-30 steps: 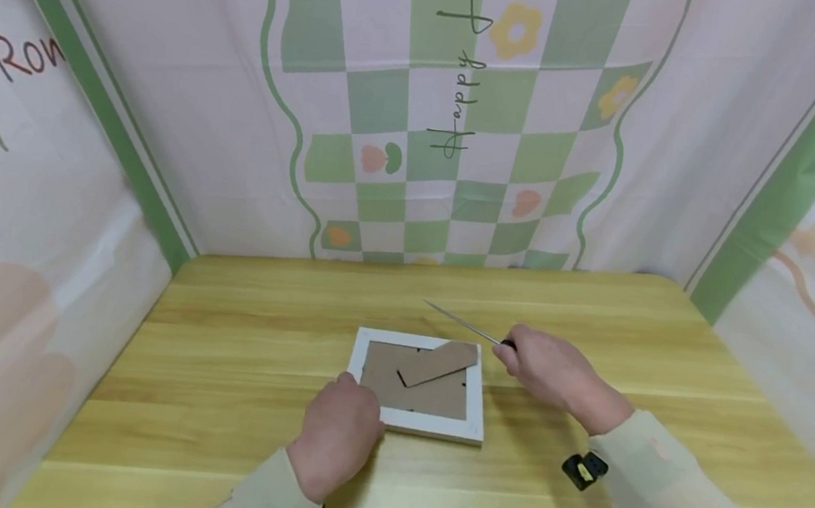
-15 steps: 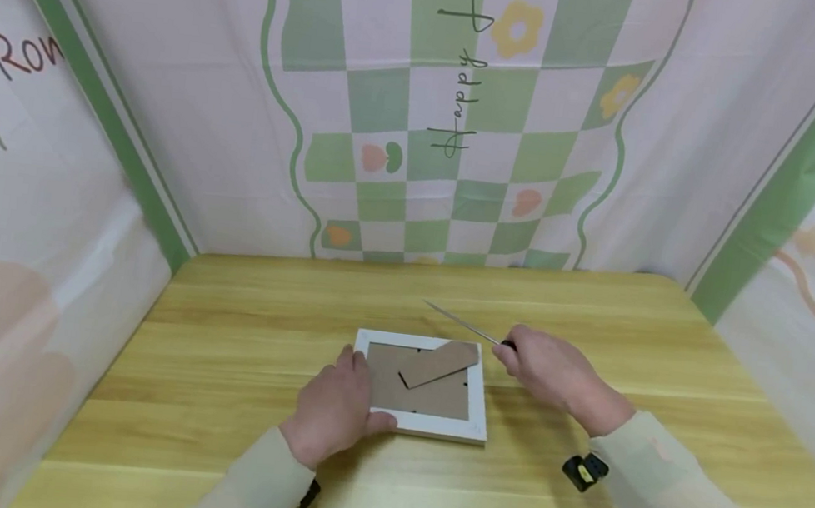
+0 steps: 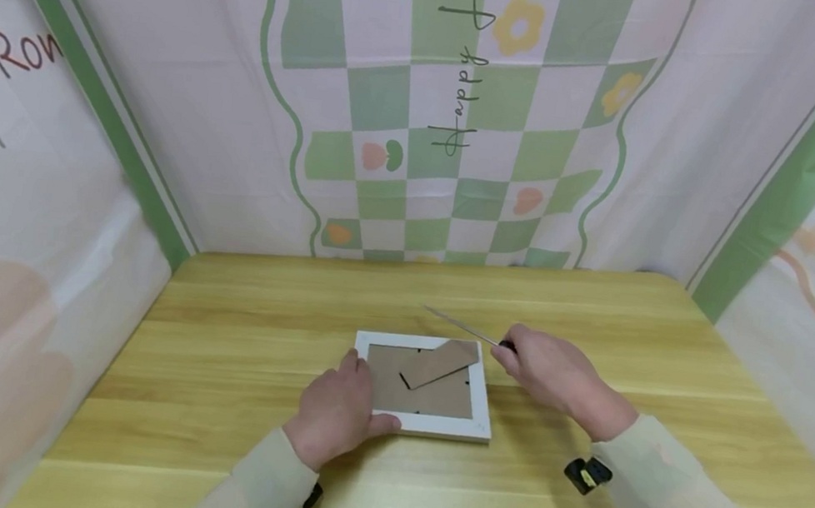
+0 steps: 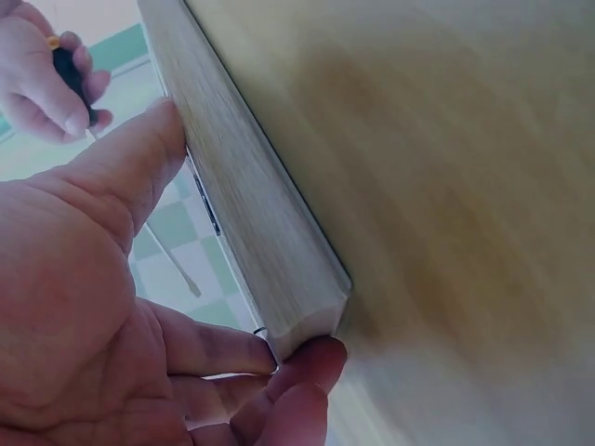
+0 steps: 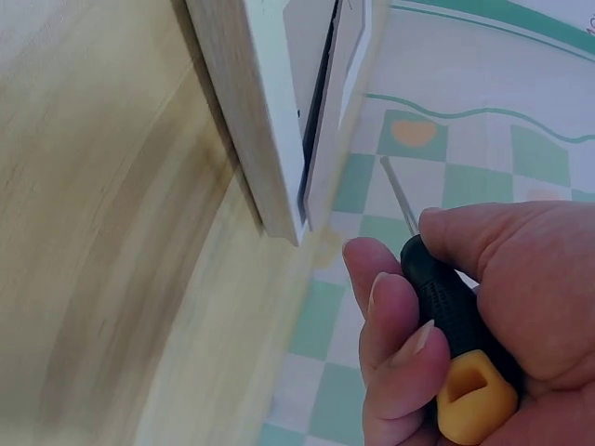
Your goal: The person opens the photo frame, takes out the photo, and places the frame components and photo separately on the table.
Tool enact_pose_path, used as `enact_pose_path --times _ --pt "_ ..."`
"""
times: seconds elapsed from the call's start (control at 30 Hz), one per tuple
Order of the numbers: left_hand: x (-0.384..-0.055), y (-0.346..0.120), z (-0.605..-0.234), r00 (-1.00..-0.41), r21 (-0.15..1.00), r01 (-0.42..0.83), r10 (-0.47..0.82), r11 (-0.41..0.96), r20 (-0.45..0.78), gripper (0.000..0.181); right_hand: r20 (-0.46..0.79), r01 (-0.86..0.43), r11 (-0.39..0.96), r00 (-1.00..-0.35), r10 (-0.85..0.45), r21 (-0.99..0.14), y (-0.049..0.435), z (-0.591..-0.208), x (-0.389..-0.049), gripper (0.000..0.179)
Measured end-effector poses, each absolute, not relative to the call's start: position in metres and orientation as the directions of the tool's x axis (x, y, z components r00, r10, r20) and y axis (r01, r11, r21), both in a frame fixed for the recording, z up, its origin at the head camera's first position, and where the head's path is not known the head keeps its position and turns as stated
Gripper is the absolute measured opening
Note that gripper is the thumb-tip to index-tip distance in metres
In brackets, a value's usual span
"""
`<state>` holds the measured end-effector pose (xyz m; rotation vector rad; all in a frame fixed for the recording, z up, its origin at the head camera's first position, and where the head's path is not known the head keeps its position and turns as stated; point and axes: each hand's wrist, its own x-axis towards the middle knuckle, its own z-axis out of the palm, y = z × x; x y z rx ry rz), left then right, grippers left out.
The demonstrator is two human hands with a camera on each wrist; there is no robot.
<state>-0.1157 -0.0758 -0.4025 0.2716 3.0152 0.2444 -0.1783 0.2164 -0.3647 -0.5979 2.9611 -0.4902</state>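
A white picture frame (image 3: 479, 396) lies back side up on the table, its brown backing board (image 3: 390, 369) and slanting stand leg (image 3: 444, 361) showing. My left hand (image 3: 332, 413) holds the frame's near left corner. In the left wrist view, its thumb is along one edge and its curled fingers reach round the corner of the frame (image 4: 251, 204). My right hand (image 3: 548, 371) grips a screwdriver (image 5: 446, 307) by its black and yellow handle, to the right of the frame. The screwdriver's thin shaft points left, above the frame's far edge in the head view.
The wood-grain table (image 3: 217, 333) carries the frame near its middle. A green and white checked cloth (image 3: 430, 122) hangs along the back edge, with printed cloths at both sides. Black wrist devices (image 3: 588, 474) are worn below the sleeves.
My left hand has spread out and shifted its hold, thumb now along the near edge, fingers on the left side. The frame has slid slightly right. My right hand stays almost still.
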Motion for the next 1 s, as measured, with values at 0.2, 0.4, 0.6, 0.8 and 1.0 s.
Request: enact_pose_path --times 0.2,0.4,0.6,0.8,1.0 --pt "-0.117 -0.075 -0.404 -0.984 0.169 0.153 0.166 0.974 -0.065 0.107 0.018 -0.388 0.873 -0.916 -0.401 -0.294 0.216 -0.360 -0.173 0.026" --pt "-0.120 -0.075 -0.406 -0.982 0.181 0.147 0.165 0.972 -0.088 0.104 0.122 -0.476 0.852 -0.880 -0.460 -0.220 0.215 -0.352 -0.162 0.023" --pt "-0.121 -0.075 -0.408 -0.980 0.189 0.141 0.164 0.972 -0.113 0.103 0.127 -0.537 0.833 -0.843 -0.523 -0.135 0.215 -0.342 -0.149 0.025" --pt "-0.120 -0.074 -0.408 -0.982 0.170 0.132 0.152 0.977 -0.109 0.104 0.080 -0.530 0.846 -0.847 -0.526 -0.055 0.209 -0.329 -0.140 0.024" --pt "-0.121 -0.073 -0.407 -0.982 0.178 0.128 0.150 0.976 -0.115 0.102 0.109 -0.537 0.844 -0.838 -0.535 0.015 0.203 -0.318 -0.133 0.020"
